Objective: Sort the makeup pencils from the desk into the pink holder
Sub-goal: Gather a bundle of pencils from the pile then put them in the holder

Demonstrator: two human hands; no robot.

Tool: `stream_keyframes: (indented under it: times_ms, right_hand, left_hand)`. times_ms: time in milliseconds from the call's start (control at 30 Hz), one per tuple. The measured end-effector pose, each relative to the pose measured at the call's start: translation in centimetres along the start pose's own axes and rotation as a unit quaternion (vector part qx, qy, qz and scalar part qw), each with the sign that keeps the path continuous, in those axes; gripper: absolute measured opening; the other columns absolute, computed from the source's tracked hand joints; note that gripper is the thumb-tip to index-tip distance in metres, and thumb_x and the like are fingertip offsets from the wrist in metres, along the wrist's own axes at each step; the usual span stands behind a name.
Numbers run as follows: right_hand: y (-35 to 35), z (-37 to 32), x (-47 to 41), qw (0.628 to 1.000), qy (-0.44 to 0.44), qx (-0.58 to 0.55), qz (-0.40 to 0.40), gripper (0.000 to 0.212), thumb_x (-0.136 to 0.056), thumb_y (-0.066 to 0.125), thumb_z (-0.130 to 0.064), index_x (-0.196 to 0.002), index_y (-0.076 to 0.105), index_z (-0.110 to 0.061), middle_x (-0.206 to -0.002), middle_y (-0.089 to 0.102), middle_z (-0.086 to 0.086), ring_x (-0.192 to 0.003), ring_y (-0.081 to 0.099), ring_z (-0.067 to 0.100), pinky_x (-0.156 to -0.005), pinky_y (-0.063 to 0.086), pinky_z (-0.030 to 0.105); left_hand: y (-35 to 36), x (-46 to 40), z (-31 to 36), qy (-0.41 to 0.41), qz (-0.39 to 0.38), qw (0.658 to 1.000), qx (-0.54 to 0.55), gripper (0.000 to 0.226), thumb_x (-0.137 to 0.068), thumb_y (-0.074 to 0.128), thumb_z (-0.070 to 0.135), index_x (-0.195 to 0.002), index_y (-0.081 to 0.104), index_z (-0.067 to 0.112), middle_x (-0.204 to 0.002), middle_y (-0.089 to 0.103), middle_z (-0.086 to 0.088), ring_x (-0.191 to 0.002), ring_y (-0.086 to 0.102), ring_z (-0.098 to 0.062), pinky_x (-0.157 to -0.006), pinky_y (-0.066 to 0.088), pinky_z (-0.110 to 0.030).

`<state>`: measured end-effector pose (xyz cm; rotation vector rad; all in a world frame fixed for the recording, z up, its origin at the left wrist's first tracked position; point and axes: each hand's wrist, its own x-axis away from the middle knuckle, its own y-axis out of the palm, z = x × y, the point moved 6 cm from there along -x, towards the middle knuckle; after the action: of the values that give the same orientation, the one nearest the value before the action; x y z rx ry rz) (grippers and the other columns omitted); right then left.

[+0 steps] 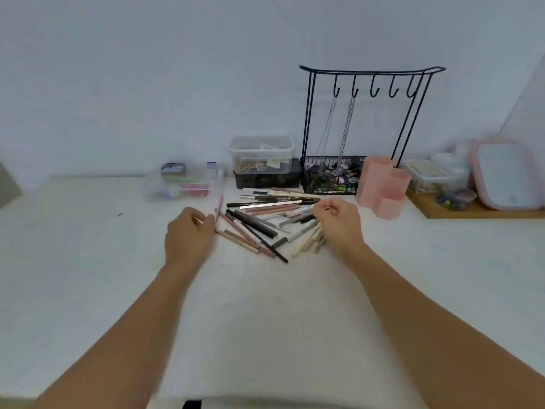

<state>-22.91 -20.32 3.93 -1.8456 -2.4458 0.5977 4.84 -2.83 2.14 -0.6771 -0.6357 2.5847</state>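
left hand point(188, 231) pinches a pink pencil point(219, 207) at the pile's point(271, 219) edge. right hand point(339, 221) curls over the pile — its grasp unclear — near the pink holder point(383, 184).

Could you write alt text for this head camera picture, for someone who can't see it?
Two bare hands, left hand and right hand, reach into a pile of makeup pencils on a white desk. A pink holder stands just right of the pile.

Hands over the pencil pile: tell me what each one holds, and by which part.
The left hand pinches a pink pencil near its lower end. The right hand seems to pinch something thin at its fingertips; its grip is too blurred to tell.
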Motion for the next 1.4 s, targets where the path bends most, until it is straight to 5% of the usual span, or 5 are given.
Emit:
stream_keyframes:
  times_ms: [433, 800, 933, 1267, 1400]
  right_hand:
    - [2.0, 1.0, 0.8, 0.996, -0.029, 0.044, -0.067, 0.009, -0.081, 0.068, -0.014, -0.083, 0.07, -0.022, -0.052, 0.053, -0.001, -0.058, 0.065, 0.036, -0.056, 0.056, 0.048]
    - [0.6, 0.7, 0.2, 0.989, -0.055, 0.048, -0.128, 0.016, -0.084, 0.067, 0.0, -0.089, 0.073, -0.014, -0.066, 0.06, 0.009, -0.06, 0.064, 0.022, -0.059, 0.059, 0.031]
    - [0.1, 0.4, 0.7, 0.956, -0.114, 0.183, -0.2, 0.024, -0.078, 0.071, -0.004, -0.085, 0.072, -0.028, -0.06, 0.058, -0.01, -0.052, 0.052, -0.003, -0.051, 0.04, 0.006]
    - [2.4, -1.2, 3.0, 0.883, -0.256, 0.298, -0.255, 0.013, -0.09, 0.072, -0.028, -0.1, 0.076, -0.033, -0.086, 0.056, -0.005, -0.079, 0.055, 0.012, -0.076, 0.053, 0.038]
    - [2.3, -2.1, 3.4, 0.902, -0.3, 0.213, -0.226, 0.01, -0.092, 0.07, -0.016, -0.098, 0.075, -0.023, -0.089, 0.054, -0.007, -0.073, 0.055, 0.004, -0.066, 0.048, 0.024]
  left_hand:
    - [2.1, 0.0, -0.2, 0.046, -0.042, 0.977, -0.203, 0.025, -0.085, 0.06, 0.055, -0.094, 0.059, 0.032, -0.078, 0.058, 0.01, -0.076, 0.049, -0.021, -0.069, 0.034, -0.033]
    - [2.5, -0.3, 0.0, 0.076, -0.044, 0.968, -0.234, 0.028, -0.106, 0.038, 0.038, -0.098, 0.054, 0.016, -0.076, 0.053, 0.003, -0.075, 0.05, -0.026, -0.067, 0.034, -0.037]
    - [2.4, -0.2, 0.7, 0.074, -0.044, 0.994, -0.074, 0.027, -0.11, 0.032, 0.028, -0.1, 0.049, 0.011, -0.081, 0.056, -0.004, -0.074, 0.053, -0.027, -0.064, 0.038, -0.038]
    - [5.0, 4.9, 6.6, 0.084, -0.167, 0.965, 0.184, 0.023, -0.111, 0.035, 0.033, -0.094, 0.044, 0.02, -0.073, 0.057, -0.011, -0.052, 0.067, -0.025, -0.046, 0.059, -0.048]
    - [5.7, 4.6, 10.1, 0.133, -0.163, 0.96, 0.187, 0.018, -0.111, 0.037, 0.025, -0.099, 0.047, 0.015, -0.076, 0.063, -0.006, -0.051, 0.058, -0.006, -0.045, 0.052, -0.029]
